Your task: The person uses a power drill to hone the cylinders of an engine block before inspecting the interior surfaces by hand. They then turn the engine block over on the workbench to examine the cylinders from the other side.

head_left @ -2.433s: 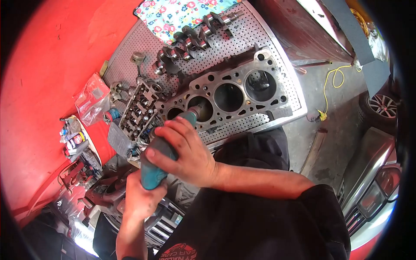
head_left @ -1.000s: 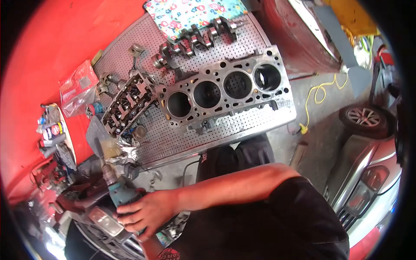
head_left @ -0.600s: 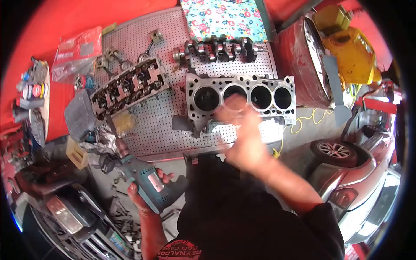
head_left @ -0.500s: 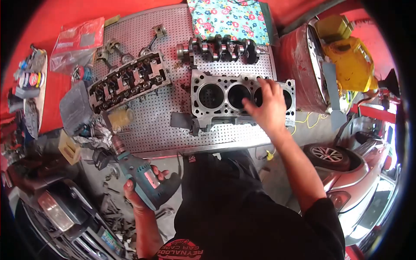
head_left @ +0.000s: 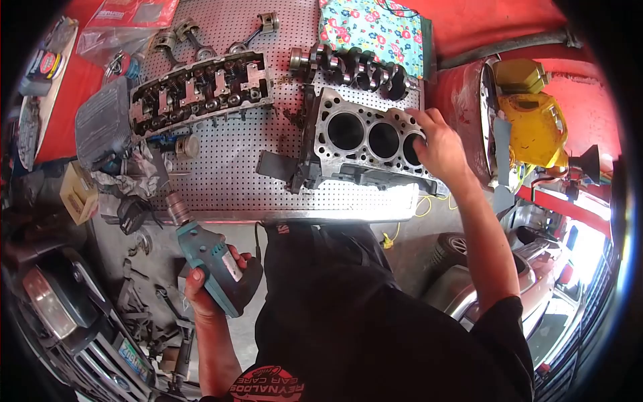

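Observation:
My left hand point(head_left: 207, 293) is wrapped around the handle of a teal power drill point(head_left: 216, 261), held low in front of the bench with its chuck pointing up and left. My right hand point(head_left: 443, 145) is over the right end of an engine block point(head_left: 365, 109), thumb and fingers apart, fingertips at the top face. It hides the block's rightmost bore and part of the one beside it. A crankshaft point(head_left: 358, 69) lies just behind the block. To the left rests a cylinder head point(head_left: 201, 90) with several pistons on rods point(head_left: 189, 32) behind it.
The perforated metal bench point(head_left: 234, 157) has a shiny front edge. Flowered cloth point(head_left: 372, 37) covers its back right. A yellow container point(head_left: 534, 130) stands at the right, a ribbed grey cover point(head_left: 102, 124) at the left. Cars flank me; loose parts litter the floor at left.
My right hand has moved right along the block, from over its middle to its right end, uncovering bores on the left. The camera view has tilted. My left hand still holds the drill.

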The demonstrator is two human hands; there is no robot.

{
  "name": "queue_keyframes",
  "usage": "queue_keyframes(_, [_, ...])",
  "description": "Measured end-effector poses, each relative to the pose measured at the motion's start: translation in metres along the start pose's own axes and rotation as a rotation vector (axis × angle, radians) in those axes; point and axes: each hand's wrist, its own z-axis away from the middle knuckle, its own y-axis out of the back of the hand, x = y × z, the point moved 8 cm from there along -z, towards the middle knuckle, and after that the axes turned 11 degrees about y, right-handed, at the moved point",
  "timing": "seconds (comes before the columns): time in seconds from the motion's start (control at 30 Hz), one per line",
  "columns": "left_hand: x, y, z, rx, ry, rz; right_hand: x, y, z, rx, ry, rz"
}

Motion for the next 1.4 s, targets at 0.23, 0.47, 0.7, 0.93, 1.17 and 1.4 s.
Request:
queue_keyframes(0.23, [0.002, 0.004, -0.003, 0.023, -0.047, -0.015, -0.009, -0.038, 0.01, -0.476, 0.345, 0.444])
queue_keyframes(0.47, [0.004, 0.003, 0.003, 0.017, -0.088, -0.041, -0.007, -0.042, 0.018, -0.546, 0.157, 0.045])
queue_keyframes(0.7, [0.002, -0.002, -0.002, 0.013, -0.072, -0.034, -0.006, -0.045, 0.008, -0.638, 0.336, 0.686])
queue_keyframes(0.93, [0.007, -0.012, -0.015, 0.003, -0.069, -0.151, -0.005, -0.039, 0.006, -0.683, 0.387, 0.693])
queue_keyframes(1.17, [0.007, -0.015, -0.017, -0.024, -0.071, -0.069, -0.005, -0.047, 0.022, -0.723, 0.126, 0.042])
queue_keyframes(1.4, [0.006, -0.006, -0.02, 0.064, -0.089, -0.131, -0.007, -0.051, 0.014, -0.608, 0.388, 0.753])
